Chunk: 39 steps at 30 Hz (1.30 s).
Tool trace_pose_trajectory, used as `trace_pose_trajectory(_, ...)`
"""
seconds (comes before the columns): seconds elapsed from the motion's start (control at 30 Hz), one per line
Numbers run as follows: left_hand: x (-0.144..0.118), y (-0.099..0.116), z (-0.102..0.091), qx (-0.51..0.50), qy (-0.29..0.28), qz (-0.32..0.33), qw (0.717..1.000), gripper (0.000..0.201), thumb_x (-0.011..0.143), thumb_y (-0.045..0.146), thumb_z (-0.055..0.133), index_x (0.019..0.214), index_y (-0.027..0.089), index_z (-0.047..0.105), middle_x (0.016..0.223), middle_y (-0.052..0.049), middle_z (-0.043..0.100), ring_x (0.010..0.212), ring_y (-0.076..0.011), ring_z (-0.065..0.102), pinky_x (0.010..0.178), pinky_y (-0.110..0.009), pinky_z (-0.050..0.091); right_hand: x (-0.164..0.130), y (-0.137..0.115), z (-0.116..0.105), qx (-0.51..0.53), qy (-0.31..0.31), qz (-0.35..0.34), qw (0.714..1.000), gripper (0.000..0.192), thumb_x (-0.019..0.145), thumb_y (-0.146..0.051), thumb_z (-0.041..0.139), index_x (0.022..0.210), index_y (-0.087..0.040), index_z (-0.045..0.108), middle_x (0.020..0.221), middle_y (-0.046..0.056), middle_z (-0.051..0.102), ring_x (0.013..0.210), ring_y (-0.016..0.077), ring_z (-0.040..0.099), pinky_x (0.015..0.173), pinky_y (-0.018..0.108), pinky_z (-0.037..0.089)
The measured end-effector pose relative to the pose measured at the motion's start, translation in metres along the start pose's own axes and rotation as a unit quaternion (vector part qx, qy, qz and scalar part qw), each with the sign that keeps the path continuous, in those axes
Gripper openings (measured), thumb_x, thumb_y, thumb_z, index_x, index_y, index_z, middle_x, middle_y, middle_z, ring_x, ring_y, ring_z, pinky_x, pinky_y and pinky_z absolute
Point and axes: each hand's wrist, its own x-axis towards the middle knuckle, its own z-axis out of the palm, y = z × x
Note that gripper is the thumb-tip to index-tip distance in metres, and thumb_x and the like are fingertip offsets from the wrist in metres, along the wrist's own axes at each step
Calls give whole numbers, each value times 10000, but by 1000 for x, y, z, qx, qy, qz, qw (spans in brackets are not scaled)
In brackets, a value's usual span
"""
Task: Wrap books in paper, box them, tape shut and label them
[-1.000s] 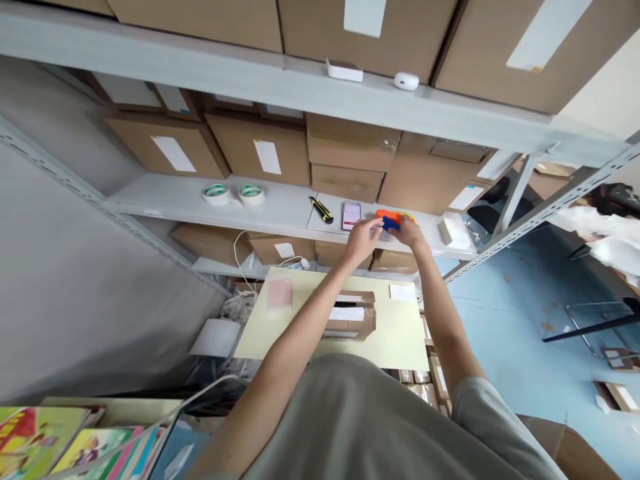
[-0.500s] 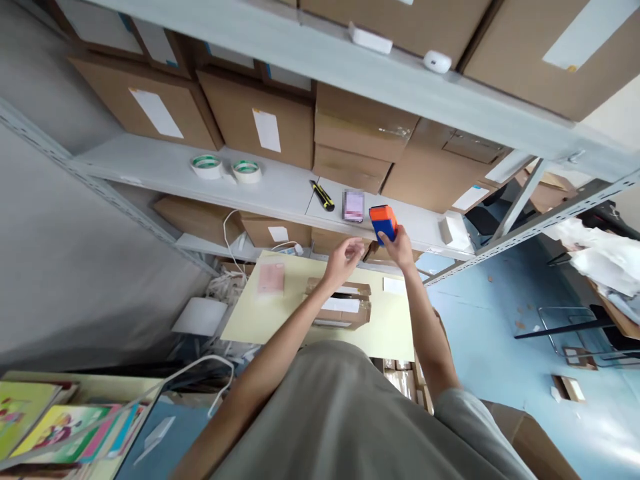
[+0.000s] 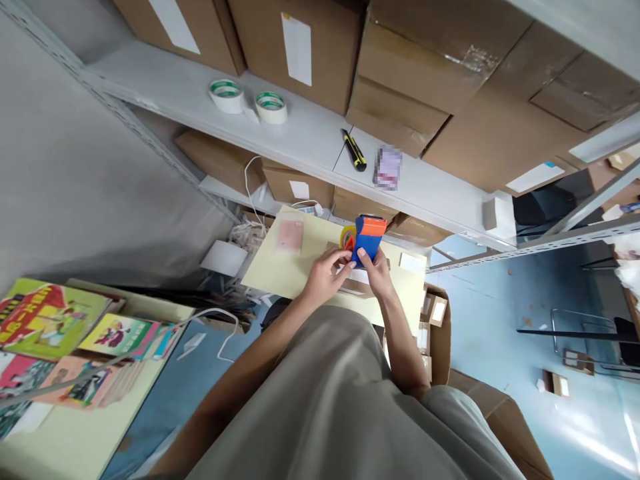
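Overhead, tape dispenser [image 3: 369, 240] between both hands [image 3: 325, 275], beneath shelf edge [image 3: 440, 223].

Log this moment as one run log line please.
right hand: holds orange-blue tape dispenser | left hand: touching dispenser | below: yellow table

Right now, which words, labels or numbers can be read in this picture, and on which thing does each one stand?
None can be read.
Box labels: white, print too small.
Phone: screen blurred.
Books: cover lettering too blurred.
Tape dispenser in the right hand: no text visible.
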Motion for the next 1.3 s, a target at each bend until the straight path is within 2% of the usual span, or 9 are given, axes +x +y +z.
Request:
trace_pose_trajectory(0.17, 3, 7, -34, -46, 43, -90, 994, 537, 998, 715, 803, 1240, 236, 818, 1180, -107, 834, 1049, -267, 788, 921, -376, 642, -17, -3, -1, -42, -62, -4, 997, 754, 860, -915, 820, 1251, -283, 690, 1171, 93, 848, 1032, 308, 799, 949, 456, 687)
trace_pose_trajectory(0.27, 15, 11, -51, -111, 21, -152, 982, 716, 943, 902, 742, 1123, 218, 857, 1115, -122, 852, 1067, -307, 800, 925, -406, 650, -26, -11, -8, -81, -107, -4, 991, 702, 886, -873, 834, 1233, -282, 678, 1176, 91, 847, 1019, 298, 804, 928, 435, 671)
trace_pose_trajectory(0.5, 27, 8, -49, -154, 3, -179, 972, 675, 791, 885, 908, 874, 218, 840, 943, -82, 841, 988, -297, 804, 893, -414, 667, -32, -35, -32, -178, -192, -17, 965, 598, 913, -782, 851, 1160, -255, 715, 1039, 56, 832, 866, 268, 756, 778, 389, 608)
trace_pose_trajectory(0.67, 17, -15, -39, -176, 31, -197, 964, 674, 744, 865, 950, 875, 215, 828, 925, -82, 843, 915, -263, 789, 861, -400, 669, -28, -39, -48, -215, -213, -4, 953, 586, 909, -775, 860, 1112, -239, 739, 1001, 64, 825, 839, 277, 764, 735, 385, 588)
trace_pose_trajectory(0.87, 2, -45, -18, -123, 99, -205, 966, 601, 806, 794, 918, 890, 206, 832, 913, -77, 849, 858, -244, 768, 821, -372, 646, -12, -45, -52, -217, -247, 107, 938, 666, 874, -898, 831, 958, -246, 729, 790, 33, 775, 658, 272, 760, 564, 374, 576)
trace_pose_trajectory(0.97, -8, -57, -11, -113, 120, -224, 960, 505, 853, 696, 902, 889, 197, 831, 849, -60, 821, 784, -217, 724, 751, -337, 600, -5, -62, -57, -254, -280, 131, 916, 642, 873, -868, 868, 915, -245, 720, 773, 35, 788, 626, 249, 760, 518, 345, 563)
trace_pose_trajectory(1.1, -15, -81, -20, -105, 178, -250, 946, 396, 882, 566, 910, 904, 180, 823, 824, -43, 784, 797, -205, 700, 757, -313, 576, 1, -96, -77, -307, -312, 183, 880, 599, 912, -814, 884, 919, -234, 731, 725, 35, 798, 568, 213, 748, 460, 303, 539)
trace_pose_trajectory(1.2, -16, -109, -28, -94, 235, -277, 927, 339, 881, 493, 906, 867, 174, 794, 798, -28, 751, 797, -187, 679, 769, -294, 557, 9, -117, -86, -341, -300, 191, 870, 580, 930, -793, 882, 881, -232, 743, 678, 27, 786, 514, 195, 728, 416, 285, 504)
trace_pose_trajectory(1.3, -19, -133, -23, -123, 249, -308, 910, 300, 875, 458, 896, 841, 186, 774, 743, -6, 712, 761, -171, 649, 754, -284, 539, 18, -126, -80, -365, -302, 177, 863, 587, 935, -801, 872, 838, -234, 753, 635, 21, 764, 483, 189, 710, 390, 281, 472)
